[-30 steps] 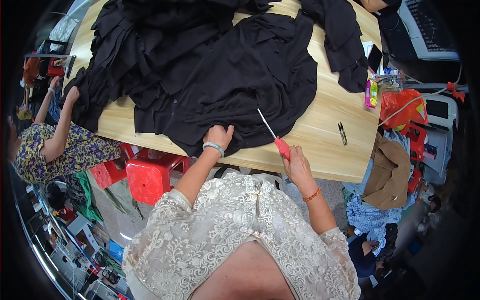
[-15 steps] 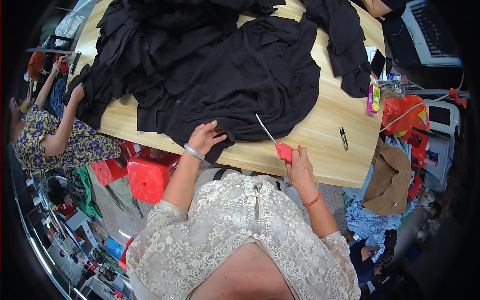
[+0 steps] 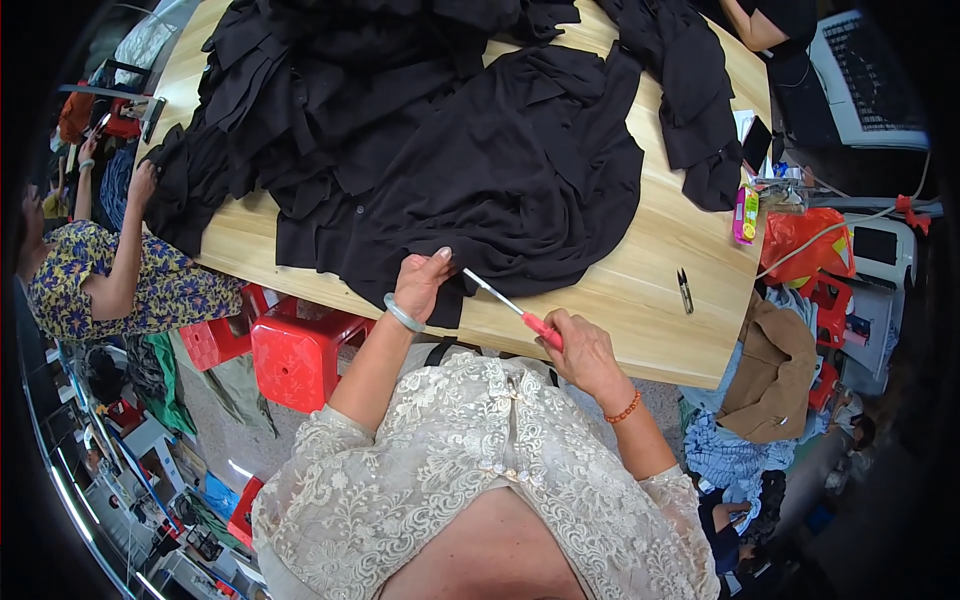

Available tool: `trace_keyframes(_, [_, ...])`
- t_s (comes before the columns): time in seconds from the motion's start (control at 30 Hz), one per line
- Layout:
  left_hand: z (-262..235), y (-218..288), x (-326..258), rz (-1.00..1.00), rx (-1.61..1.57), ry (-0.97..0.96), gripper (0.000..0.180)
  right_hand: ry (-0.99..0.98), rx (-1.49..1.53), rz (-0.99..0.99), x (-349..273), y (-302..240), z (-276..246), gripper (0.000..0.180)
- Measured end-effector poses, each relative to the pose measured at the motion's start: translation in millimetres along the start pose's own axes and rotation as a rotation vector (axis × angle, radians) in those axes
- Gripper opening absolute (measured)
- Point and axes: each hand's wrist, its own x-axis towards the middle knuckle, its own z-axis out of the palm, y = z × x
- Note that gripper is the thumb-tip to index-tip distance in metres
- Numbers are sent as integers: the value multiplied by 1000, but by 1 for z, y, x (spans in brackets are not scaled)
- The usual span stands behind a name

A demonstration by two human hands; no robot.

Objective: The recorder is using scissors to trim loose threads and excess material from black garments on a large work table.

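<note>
A black garment [image 3: 480,180] lies spread and rumpled on the wooden table, its near edge hanging slightly over the front. At that edge my left hand [image 3: 422,280], with a pale bangle at the wrist, is closed on a fold of the cloth, thumb uppermost. My right hand [image 3: 582,348] grips a red-handled tool [image 3: 541,328] with a long slim metal shaft; its exact kind cannot be made out. The shaft slants toward the left hand, its tip close beside the fingers over the garment's edge.
More black garments [image 3: 330,60] are heaped at the table's far left. Small thread snips [image 3: 685,291] lie on the right of the wooden table [image 3: 640,330]. A pink-and-yellow packet [image 3: 745,215] is at the right edge. Red stools [image 3: 300,355] stand front left, near a person in a floral dress.
My left hand has turned and closed its fingers on the cloth. My right hand has moved left, bringing the tool's tip down and left, close to the left fingers.
</note>
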Motion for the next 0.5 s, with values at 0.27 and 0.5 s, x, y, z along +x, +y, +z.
trace_keyframes(0.27, [-7, 2, 6, -31, 120, 48, 18, -100, -1, 99, 9, -16, -23, 22])
trace_keyframes(0.5, [19, 41, 39, 128, -72, 128, 33, 80, 113, 111, 18, -3, -6, 26])
